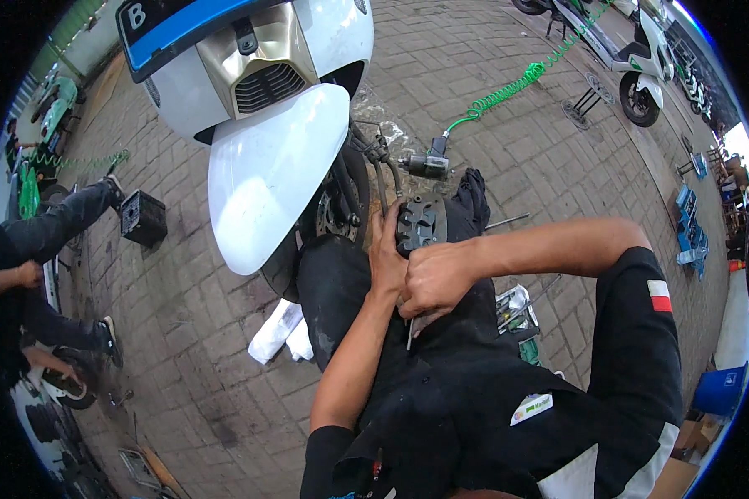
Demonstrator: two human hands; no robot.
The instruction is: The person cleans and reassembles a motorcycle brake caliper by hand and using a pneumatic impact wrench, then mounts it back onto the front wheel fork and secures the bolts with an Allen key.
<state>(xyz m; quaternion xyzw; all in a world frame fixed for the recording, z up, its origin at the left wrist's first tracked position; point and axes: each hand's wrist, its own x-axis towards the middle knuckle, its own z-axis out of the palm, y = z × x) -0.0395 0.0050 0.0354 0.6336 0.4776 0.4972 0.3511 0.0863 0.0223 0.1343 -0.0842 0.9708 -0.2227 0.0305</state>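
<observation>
Black and blocky, the caliper (419, 224) sits between the person's two hands, just beside the front wheel (334, 212) of a white scooter (266, 100). Its long axis runs roughly up and down the picture, away from the person toward the scooter, and its slotted face is turned up to the camera. The left hand (385, 262) lies flat along the caliper's left side, fingers stretched up against it, so it steadies the part rather than closing round it. The right hand (434, 279) is curled into a fist just below the caliper, closed on a thin metal tool (409, 331) whose tip pokes out under the fist, pointing down toward the person's lap. Whether that tool reaches the caliper I cannot tell; the fist hides it.

The white fender (266, 179) juts out over the wheel toward the lower left. On the brick paving (474, 50) beyond the caliper lies an air wrench (424, 165), its body crosswise, with a green coiled hose (508, 87) stretching off toward the upper right. A dark rag (473, 195) lies just right of the caliper. A white cloth (279, 333) lies on the paving by the person's left knee. At the right knee a small open tray (520, 320) holds tools, too small to tell apart. A blue bin (720, 387) stands at the right edge; its contents are out of sight. Another person (33, 249) crouches at the left edge, near a black box (144, 218).
</observation>
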